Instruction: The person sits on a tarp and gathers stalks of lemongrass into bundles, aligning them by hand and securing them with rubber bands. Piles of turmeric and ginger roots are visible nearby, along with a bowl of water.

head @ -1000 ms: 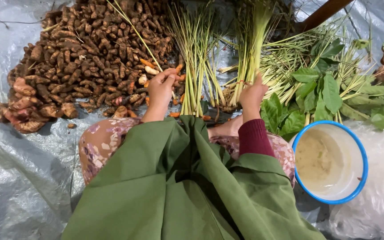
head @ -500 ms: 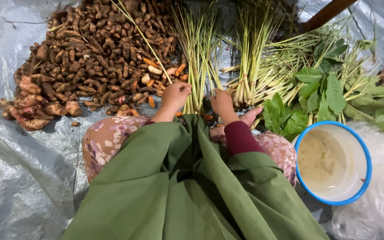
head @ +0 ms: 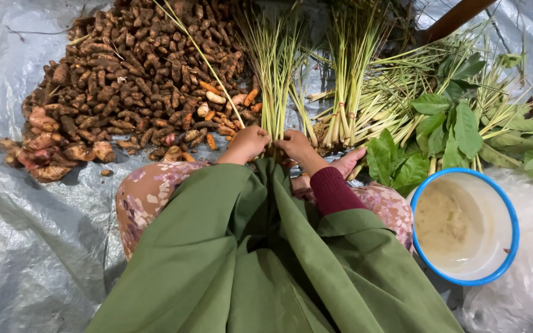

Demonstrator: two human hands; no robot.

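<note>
The lemongrass bundle stands nearly upright from the person's lap, its long axis running away from the body: pale root ends down at the hands, green tips fanning up toward the top of the view. The left hand is curled closed around the base of the stalks, and the right hand grips the same base from the other side, the two hands almost touching. A second tied bundle of lemongrass leans just to the right, pointing the same way, with loose stalks and broad green leaves spread beyond it. Left of the hands lies a heap of turmeric roots, brown with a few broken orange ones near the stalks. Everything rests on a grey plastic tarp. By the right knee sits a white enamel bowl with a blue rim, holding only a thin yellowish smear.
</note>
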